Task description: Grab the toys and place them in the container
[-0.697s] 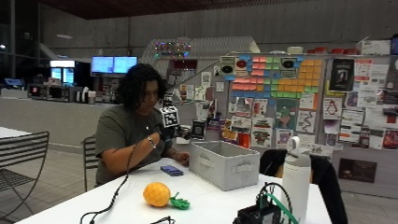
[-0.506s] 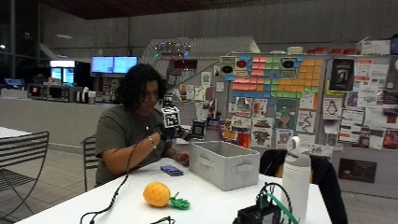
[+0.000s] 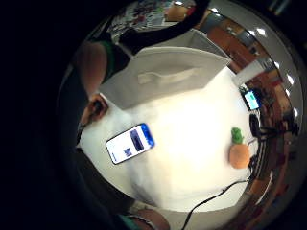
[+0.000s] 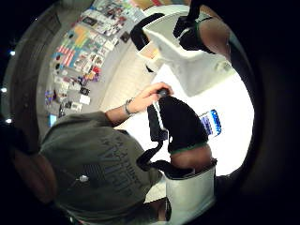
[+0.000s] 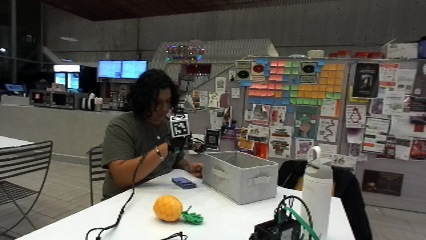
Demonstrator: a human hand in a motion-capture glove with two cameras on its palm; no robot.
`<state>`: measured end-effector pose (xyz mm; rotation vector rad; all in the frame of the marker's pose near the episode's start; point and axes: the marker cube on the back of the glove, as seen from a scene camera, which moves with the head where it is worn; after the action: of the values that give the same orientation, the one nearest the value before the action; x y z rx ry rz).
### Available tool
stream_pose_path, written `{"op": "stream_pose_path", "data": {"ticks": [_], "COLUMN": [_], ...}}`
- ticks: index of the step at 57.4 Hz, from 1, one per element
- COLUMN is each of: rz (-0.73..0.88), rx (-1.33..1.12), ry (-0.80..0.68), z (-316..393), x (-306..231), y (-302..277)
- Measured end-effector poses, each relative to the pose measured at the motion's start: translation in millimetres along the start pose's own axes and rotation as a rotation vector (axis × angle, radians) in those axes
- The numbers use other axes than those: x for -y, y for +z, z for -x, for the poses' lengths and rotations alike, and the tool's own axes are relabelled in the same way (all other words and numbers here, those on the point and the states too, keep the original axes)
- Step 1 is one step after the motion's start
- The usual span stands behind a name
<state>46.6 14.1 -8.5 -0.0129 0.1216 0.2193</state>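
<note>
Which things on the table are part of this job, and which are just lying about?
Job: pineapple toy on the table; grey container; gloved right hand, raised near the person's chest.

Lying about: phone, white bottle, black device with cables.

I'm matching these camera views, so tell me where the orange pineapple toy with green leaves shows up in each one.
Outside view: the orange pineapple toy lies on the white table, nearer the camera than the grey fabric bin.
Little finger side palm view: on the table, near its edge, far from the bin.
Thumb side palm view: not in it.
Shared landmark: the blue-edged smartphone.
</note>
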Motion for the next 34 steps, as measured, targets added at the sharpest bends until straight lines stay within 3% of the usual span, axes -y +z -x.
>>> {"op": "stream_pose_path", "data": {"ticks": [6,10,18,28,34], "rz": [-0.006,-0.023,-0.078,-0.168,-0.177], "rx": [-0.168,-0.022,-0.082,-0.096,-0.083], "ry": [0.014,0.252,0.556,0.874,0.962], "z": [-58,-69,-145,-232,-275], "x": [-20,-30,-63,-91,-97], "y": [-2,-4,-9,-2,15]}}
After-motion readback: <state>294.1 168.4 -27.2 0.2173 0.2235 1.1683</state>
